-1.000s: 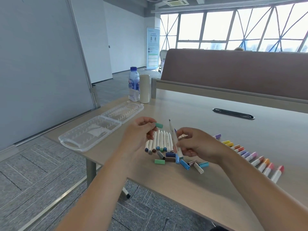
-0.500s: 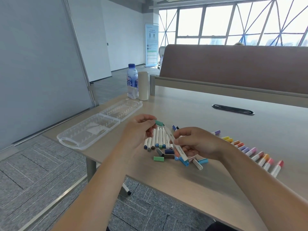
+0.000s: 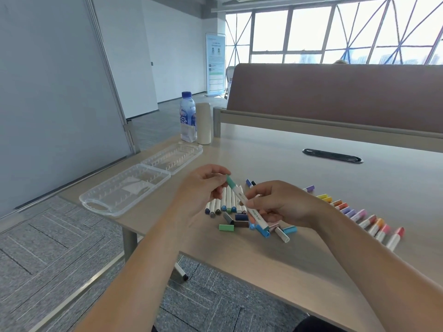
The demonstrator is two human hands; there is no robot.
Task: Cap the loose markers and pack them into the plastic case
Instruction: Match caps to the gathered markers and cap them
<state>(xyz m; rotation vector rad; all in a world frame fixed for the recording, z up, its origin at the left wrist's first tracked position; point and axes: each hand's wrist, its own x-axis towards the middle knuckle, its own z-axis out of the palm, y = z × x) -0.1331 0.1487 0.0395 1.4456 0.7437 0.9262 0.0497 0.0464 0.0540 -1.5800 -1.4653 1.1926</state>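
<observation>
A second ago the right hand held the marker upright, its tip clear of the green cap in the left hand. Half a second ago the marker leaned over, tip close to the cap. Now the marker [image 3: 243, 201] slants between the two hands and the green cap [image 3: 230, 182] sits on its far, left end. Whether the cap is pushed fully home cannot be told.

The left hand [image 3: 203, 188] pinches the cap between thumb and forefinger, with the other fingers curled loosely below. The right hand [image 3: 282, 204] grips the marker's near part, thumb on top beside the printed word and fingers curled under the barrel.

Both hands hover above the table [image 3: 311, 259], over a row of loose markers [image 3: 224, 204] that lie side by side. Just nearer than that row lies a scatter of loose caps [image 3: 226, 227], green, dark and blue. To the right, a capped row [image 3: 359, 215] of markers runs toward the near right.

The case [image 3: 124, 188] lies open at the table's left edge, well apart from the hands, its two clear halves flat. At the far left corner a bottle [image 3: 188, 116] stands just beside a white cylinder [image 3: 203, 123].
</observation>
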